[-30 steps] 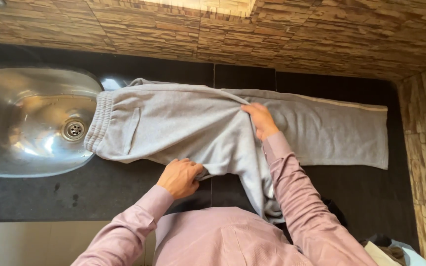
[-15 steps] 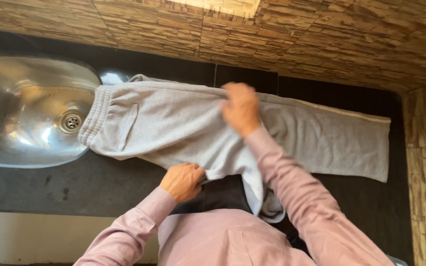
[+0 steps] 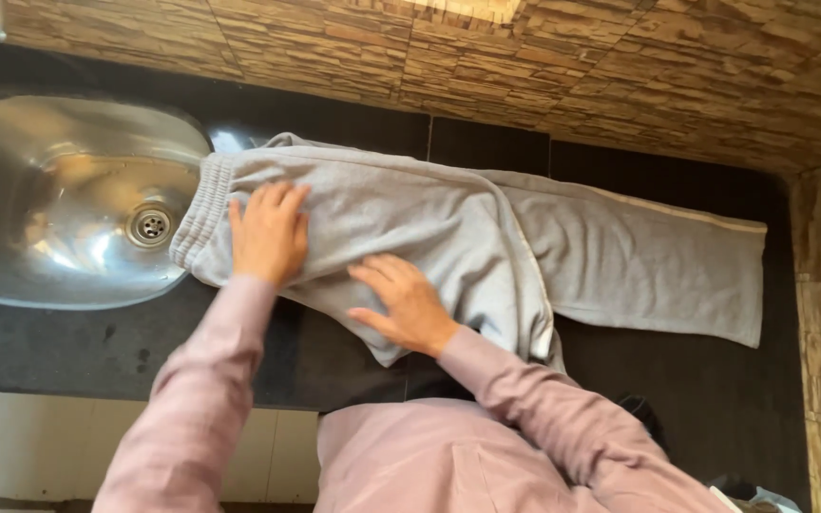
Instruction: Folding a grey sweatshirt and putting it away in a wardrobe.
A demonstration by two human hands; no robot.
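Now both hands flat on grey sweatpants (image 3: 448, 228): left hand (image 3: 268, 233) nr waistband, right hand (image 3: 406, 304) mid.

A long-sleeved shirt of a dusty pink-mauve colour is worn, with a fine woven texture visible across the chest. Both arms are covered down to the wrists, where the sleeves end in plain cuffs. The left hand (image 3: 268, 234) and the right hand (image 3: 404, 304) are bare; rings, a watch and gloves are not worn.

steel sink (image 3: 11, 190) — far left | black counter (image 3: 696, 380) | stone-pattern wall (image 3: 620, 76) — behind
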